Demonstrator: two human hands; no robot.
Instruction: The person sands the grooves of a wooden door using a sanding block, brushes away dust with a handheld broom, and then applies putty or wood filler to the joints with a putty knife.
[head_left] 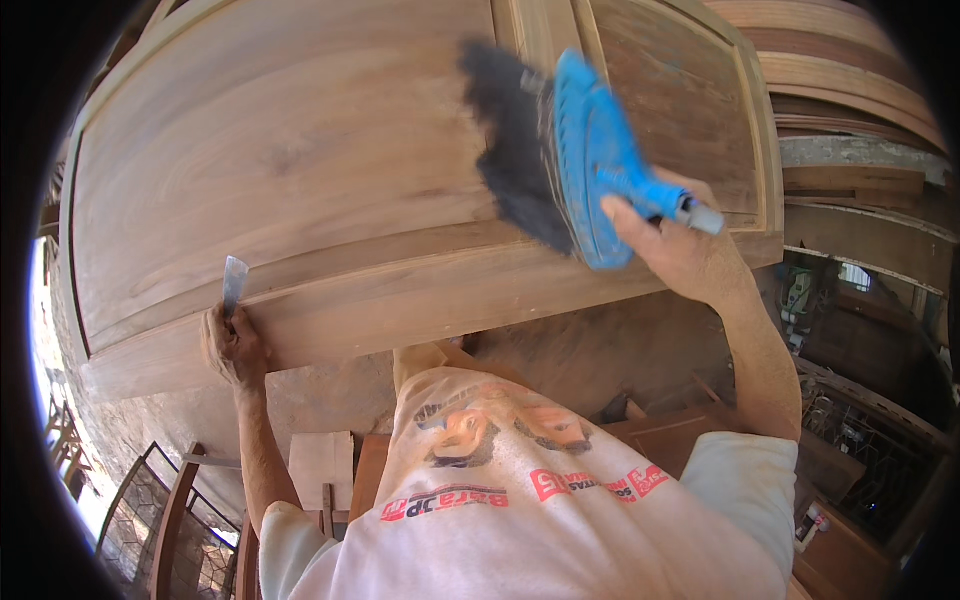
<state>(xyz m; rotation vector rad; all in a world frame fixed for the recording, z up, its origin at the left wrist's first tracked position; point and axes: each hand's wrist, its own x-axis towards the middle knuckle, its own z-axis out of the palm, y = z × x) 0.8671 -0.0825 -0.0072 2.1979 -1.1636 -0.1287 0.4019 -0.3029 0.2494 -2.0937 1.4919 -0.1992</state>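
Note:
My right hand (pixel 672 232) grips a blue broom head (pixel 598 165) by its short socket, where a grey stub sticks out. Its black bristles (pixel 515 150) point left, smeared by motion, over a panelled wooden door (pixel 300 130). I cannot tell whether the bristles touch the wood. At the door's near left edge, my left hand (pixel 235 345) is closed round a putty knife (pixel 235 280), its flat metal blade pointing up and away from me. The knife's handle is hidden in the fingers.
Stacked boards (pixel 830 45) lie at the far right, above shelves of dusty wooden pieces. Below on the left stand a metal frame with wire mesh (pixel 140 520) and a small pale board (pixel 322 470). Reddish-brown wood panels (pixel 660 440) lie beneath the door's near edge.

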